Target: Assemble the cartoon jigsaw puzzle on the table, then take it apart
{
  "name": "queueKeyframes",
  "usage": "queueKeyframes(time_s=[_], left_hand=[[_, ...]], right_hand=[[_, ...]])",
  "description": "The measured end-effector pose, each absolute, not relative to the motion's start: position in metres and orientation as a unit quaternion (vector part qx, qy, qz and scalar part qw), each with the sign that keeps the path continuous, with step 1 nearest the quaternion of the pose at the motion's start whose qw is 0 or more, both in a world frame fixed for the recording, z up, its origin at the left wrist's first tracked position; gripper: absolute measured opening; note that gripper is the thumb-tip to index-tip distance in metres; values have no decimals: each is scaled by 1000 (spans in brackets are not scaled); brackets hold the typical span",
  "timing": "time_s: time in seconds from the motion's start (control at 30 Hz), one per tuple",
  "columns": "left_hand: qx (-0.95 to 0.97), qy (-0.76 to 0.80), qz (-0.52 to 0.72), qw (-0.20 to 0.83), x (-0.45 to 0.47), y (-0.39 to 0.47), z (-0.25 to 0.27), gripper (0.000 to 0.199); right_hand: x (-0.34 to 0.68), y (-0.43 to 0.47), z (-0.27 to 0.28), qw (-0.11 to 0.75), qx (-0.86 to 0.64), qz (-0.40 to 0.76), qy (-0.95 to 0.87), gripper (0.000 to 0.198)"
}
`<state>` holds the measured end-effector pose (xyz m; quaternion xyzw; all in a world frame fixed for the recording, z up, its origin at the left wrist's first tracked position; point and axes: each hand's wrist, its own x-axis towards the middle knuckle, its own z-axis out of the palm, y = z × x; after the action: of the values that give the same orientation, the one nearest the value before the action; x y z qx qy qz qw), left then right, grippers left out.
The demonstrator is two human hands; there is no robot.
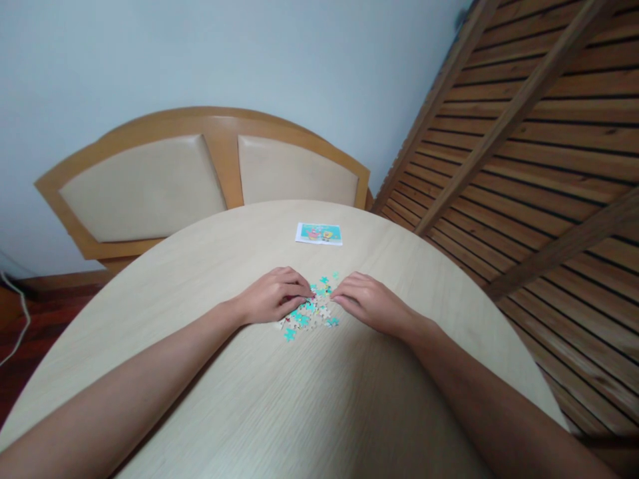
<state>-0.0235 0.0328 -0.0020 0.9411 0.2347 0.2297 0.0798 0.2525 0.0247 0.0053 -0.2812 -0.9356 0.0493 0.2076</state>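
A loose heap of small jigsaw pieces (302, 319), turquoise and pale with touches of yellow and red, lies on the light wooden table. From the left, my left hand (277, 296) reaches over the heap's edge, its fingers closed in a pinch on a reddish jigsaw piece (313, 295). My right hand (372, 301) is at the heap's right side with thumb and fingertips drawn together; what they hold is too small to make out. The two sets of fingertips are a short gap apart. Some pieces are hidden under my left fingers.
Beyond the heap lies a folded picture sheet (319, 233) with cartoon figures on turquoise. The round table (239, 412) has a curved far edge. Behind it stands a padded wooden backrest (230, 159) against the wall. A slatted wooden panel (539, 146) slants along the right.
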Motion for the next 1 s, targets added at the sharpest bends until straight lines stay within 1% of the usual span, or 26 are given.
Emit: queueKeyframes(time_s=[0.27, 0.47, 0.6, 0.8, 1.0], left_hand=[[938, 244, 230, 91, -21, 32, -3, 20], [930, 258, 243, 101, -16, 32, -3, 17], [923, 267, 251, 116, -15, 32, -4, 16], [923, 288, 246, 65, -14, 30, -3, 17], [900, 342, 270, 3, -17, 32, -2, 18]], right_hand=[[253, 25, 4, 213, -292, 51, -931, 18], [243, 20, -2, 224, -277, 78, -931, 24], [239, 19, -3, 229, -288, 84, -926, 22], [239, 20, -2, 228, -282, 66, -930, 14], [239, 19, -1, 243, -280, 53, -927, 12]])
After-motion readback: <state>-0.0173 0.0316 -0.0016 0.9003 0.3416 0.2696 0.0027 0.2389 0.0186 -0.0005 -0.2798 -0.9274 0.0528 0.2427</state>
